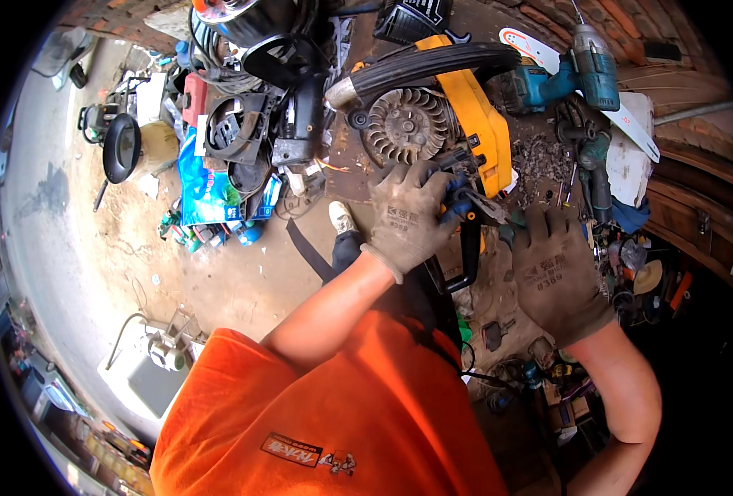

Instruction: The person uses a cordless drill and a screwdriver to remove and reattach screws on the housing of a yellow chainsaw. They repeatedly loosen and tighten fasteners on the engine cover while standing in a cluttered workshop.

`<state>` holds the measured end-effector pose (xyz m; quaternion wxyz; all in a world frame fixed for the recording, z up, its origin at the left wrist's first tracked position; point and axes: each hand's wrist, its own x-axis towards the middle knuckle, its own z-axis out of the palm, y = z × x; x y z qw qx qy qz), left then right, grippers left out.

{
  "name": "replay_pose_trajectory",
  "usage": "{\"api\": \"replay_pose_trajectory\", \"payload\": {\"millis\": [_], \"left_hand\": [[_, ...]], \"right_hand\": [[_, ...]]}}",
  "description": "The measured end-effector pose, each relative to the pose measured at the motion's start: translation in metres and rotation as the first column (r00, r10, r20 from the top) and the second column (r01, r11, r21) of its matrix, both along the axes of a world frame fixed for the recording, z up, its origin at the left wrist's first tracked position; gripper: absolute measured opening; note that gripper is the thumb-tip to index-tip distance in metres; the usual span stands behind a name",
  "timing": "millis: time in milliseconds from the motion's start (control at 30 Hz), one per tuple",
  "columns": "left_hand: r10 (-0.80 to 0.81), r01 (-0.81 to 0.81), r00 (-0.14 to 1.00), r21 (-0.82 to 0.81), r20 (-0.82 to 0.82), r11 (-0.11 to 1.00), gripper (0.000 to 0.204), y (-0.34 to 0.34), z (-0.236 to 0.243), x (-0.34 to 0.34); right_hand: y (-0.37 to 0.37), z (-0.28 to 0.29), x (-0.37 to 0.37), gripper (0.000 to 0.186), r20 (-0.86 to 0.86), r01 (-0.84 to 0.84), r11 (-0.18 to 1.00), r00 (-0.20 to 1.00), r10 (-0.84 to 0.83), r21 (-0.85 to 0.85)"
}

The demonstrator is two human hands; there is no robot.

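Here I am partway through work on the yellow chainsaw body (474, 124), which lies on the cluttered counter (540, 157) with its side cover off and the grey finned flywheel (405, 124) bared, the black handle bar (424, 62) arching over it. My left hand (408, 217), gloved, is closed over the rear of the saw just below the flywheel, gripping a blue-handled tool (459, 202) against it; my right hand (552, 273), also gloved, rests just beside it with fingers curled on something dark that I cannot make out, so I cannot tell whether it grips. I judge the next move needs the saw held steady while the tool bites. The counter is strewn with metal chips; a teal cordless drill (585, 70) and a white guide bar (631, 124) lie beyond. Left of it, a dirt floor (94, 231) carries black engine housings (238, 132) and a blue bag (205, 186).
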<state>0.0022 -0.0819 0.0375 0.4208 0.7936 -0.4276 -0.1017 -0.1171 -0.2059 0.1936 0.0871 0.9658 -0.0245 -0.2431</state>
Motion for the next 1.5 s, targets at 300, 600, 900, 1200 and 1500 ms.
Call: {"api": "replay_pose_trajectory", "payload": {"millis": [300, 600, 900, 1200, 1500], "left_hand": [[-0.021, 0.025, 0.995, 0.038, -0.1, 0.999, 0.032, -0.001, 0.003, 0.004], [-0.013, 0.014, 0.993, 0.013, -0.116, 1.0, 0.028, -0.002, 0.007, 0.003], [-0.003, 0.005, 0.999, 0.071, -0.034, 0.997, 0.034, 0.003, 0.005, 0.002], [-0.137, 0.149, 0.987, 0.151, -0.088, 0.977, 0.035, 0.011, 0.011, 0.008], [-0.377, 0.362, 0.926, 0.336, -0.023, 0.869, 0.038, -0.007, 0.036, 0.046]], "right_hand": [[-0.017, 0.015, 0.056, 0.025, -0.384, 0.006, 0.989, 0.922, 0.052, 0.148], [0.014, 0.013, 0.084, 0.025, -0.521, 0.033, 0.999, 0.853, -0.026, 0.005], [0.022, 0.055, 0.057, 0.021, -0.121, -0.059, 0.982, 0.992, 0.037, -0.18], [-0.005, 0.046, -0.018, 0.019, -0.346, 0.828, 0.395, 0.534, -0.772, 0.398], [-0.016, -0.007, -0.022, 0.028, -0.38, 0.828, 0.408, 0.545, -0.748, 0.384]]}}
